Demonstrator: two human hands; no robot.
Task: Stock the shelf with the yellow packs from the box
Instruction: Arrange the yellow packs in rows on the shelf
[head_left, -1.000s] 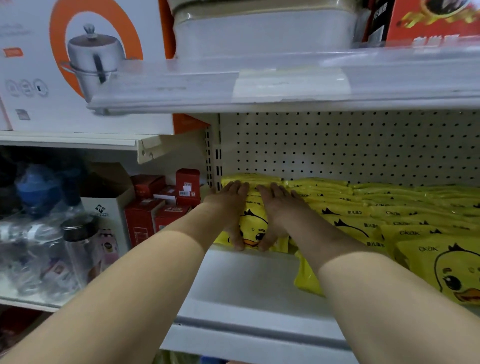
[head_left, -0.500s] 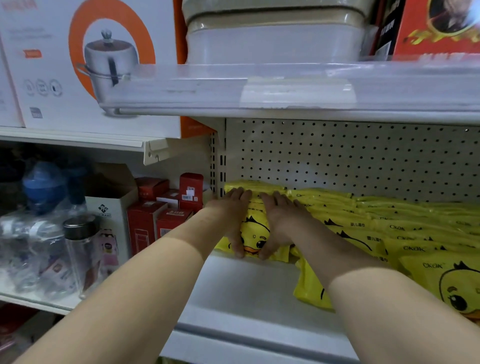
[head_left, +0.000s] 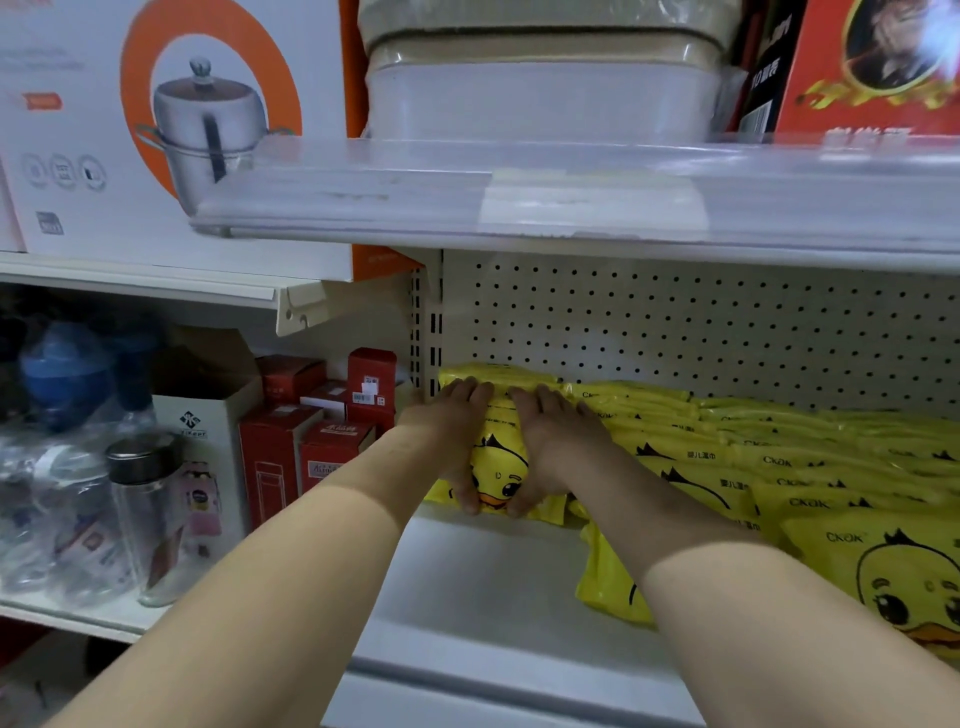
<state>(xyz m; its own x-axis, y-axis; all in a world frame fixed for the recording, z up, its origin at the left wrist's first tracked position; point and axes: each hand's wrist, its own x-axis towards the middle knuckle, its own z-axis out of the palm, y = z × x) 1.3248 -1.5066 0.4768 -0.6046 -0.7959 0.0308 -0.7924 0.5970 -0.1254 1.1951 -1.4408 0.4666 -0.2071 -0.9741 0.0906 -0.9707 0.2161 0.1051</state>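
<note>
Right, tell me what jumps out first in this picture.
The left hand and right hand press flat on a stack of yellow packs at the left end of the shelf. Further rows of yellow packs cover the shelf to the right; a white box picturing a pot stands upper left.

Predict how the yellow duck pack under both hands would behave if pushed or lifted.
Probably soft and floppy: the yellow duck pack bulges between the left hand and right hand, and a neighbouring pack slumps. Its glossy film likely slides easily on the smooth shelf. Lying flat, it seems unlikely to roll or tip.
</note>
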